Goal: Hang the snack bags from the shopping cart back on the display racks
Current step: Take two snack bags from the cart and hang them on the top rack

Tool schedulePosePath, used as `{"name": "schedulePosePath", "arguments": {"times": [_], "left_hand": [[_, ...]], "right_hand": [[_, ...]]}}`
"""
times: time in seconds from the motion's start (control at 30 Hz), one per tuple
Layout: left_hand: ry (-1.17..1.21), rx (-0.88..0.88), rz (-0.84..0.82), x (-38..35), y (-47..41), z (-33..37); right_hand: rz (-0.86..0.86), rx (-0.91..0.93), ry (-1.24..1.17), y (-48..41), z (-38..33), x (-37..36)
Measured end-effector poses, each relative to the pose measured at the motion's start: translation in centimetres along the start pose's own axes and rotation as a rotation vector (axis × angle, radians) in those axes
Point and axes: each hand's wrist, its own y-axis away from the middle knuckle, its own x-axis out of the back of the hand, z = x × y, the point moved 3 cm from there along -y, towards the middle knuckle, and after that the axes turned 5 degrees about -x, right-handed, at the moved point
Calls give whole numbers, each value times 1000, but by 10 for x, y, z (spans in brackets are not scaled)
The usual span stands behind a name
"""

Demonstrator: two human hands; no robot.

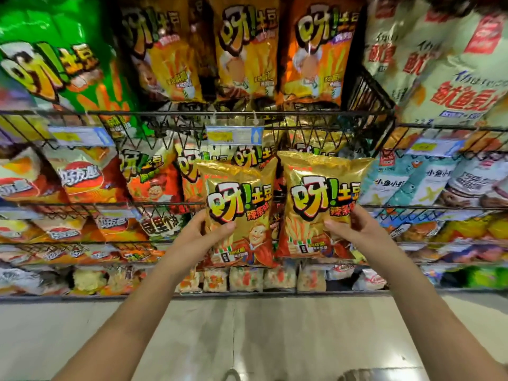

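Before the snack shelves, the left hand (210, 229) is gripping one gold potato-stick bag (239, 199) by its lower edge, and the right hand (354, 229) is gripping a second gold bag (321, 193) likewise. Both bags are standing upright, close side by side, tops lying just below the black wire rack (302, 113) and its price tag (233, 135). Their place is probably lying straight ahead and slightly up, both hands equally near.
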Motion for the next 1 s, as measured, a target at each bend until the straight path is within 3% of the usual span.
{"name": "schedulePosePath", "arguments": {"times": [0.5,0.83,1.0], "left_hand": [[0,-40,135,0,-43,-24],[38,-109,118,-15,-46,-27],[49,-96,143,-17,-49,-33]], "right_hand": [[137,127,142,-53,5,28],[293,255,253,-97,13,33],[283,252,295,-119,17,29]]}}
